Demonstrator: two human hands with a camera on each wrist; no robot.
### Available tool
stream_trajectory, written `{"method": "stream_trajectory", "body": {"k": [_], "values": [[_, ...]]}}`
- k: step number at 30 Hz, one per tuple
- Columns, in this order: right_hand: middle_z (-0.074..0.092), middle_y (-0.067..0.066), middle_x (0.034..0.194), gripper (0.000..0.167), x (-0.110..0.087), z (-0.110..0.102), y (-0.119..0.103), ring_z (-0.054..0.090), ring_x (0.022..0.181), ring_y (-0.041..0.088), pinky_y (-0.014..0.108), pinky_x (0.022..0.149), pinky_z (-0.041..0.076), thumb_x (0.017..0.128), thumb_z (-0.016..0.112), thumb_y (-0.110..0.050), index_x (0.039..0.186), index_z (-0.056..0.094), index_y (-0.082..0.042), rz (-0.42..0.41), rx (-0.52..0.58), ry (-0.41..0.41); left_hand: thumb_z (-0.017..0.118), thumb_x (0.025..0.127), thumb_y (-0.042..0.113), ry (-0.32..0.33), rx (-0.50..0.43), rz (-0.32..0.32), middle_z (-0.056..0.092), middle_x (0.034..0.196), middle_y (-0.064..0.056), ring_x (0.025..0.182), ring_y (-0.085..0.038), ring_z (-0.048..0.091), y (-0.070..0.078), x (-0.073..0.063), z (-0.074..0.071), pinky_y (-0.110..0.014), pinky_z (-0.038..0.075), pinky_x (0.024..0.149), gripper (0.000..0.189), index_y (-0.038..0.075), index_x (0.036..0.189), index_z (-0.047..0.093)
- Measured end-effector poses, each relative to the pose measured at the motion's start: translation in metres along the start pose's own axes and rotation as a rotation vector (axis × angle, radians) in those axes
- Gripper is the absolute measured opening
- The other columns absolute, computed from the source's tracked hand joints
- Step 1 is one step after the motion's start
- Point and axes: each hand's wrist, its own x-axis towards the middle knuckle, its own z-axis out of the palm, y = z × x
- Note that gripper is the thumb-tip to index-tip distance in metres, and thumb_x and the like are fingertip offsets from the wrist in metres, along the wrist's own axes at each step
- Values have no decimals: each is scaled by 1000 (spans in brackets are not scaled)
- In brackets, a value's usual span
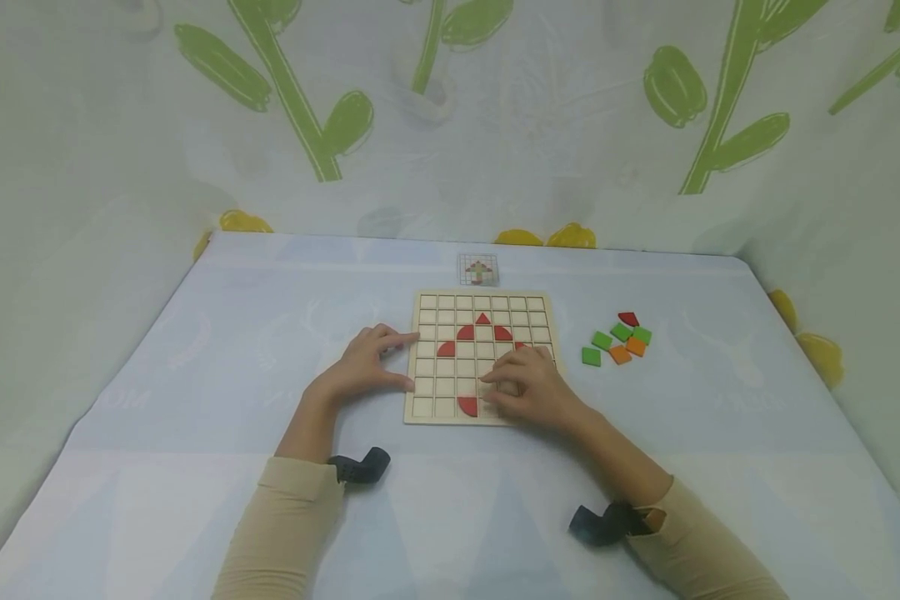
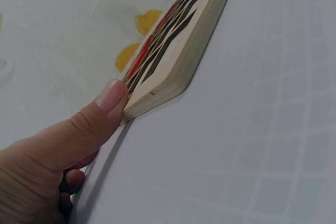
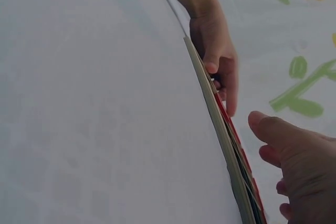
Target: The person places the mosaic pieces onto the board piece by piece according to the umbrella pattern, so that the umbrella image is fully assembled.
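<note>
A square wooden grid board [image 1: 409,417] lies on the table with several red pieces in its cells. A red triangle [image 1: 483,318] is near the top, and red quarter circles [image 1: 468,407] sit below it. My left hand [image 1: 360,362] touches the board's left edge with thumb and index finger spread apart. In the left wrist view the thumb [image 2: 111,98] rests against the board's corner. Over the lower right of the board hovers my right hand [image 1: 532,387], fingers bent, thumb apart from them, no piece visible between. It partly covers one red piece [image 1: 522,344].
Right of the board lie loose pieces: several green squares [image 1: 591,357], orange squares [image 1: 619,355] and a red quarter circle [image 1: 628,318]. A small pattern card [image 1: 477,269] lies behind the board. Dark cameras [image 1: 600,525] are strapped to both wrists. A patterned cloth wall rises behind the table.
</note>
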Motion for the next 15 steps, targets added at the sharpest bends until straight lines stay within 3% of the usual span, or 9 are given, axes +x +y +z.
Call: {"method": "stream_trajectory", "body": {"k": [6,15], "values": [[67,-2,90,21,1,-6,6,57,92,16,39,82,31,73,81,-20,92,76,-13,-7,7,31,83,67,40,1,-10,-2,50,115,-4,102,-21,40,1,0,0,-36,34,85,80,20,138,51],[67,2,94,27,-1,-16,16,54,94,21,41,82,30,72,82,-25,95,75,-12,125,-48,44,83,67,40,0,-7,4,50,116,-4,103,-21,40,0,0,0,-36,34,85,80,19,137,52]]}}
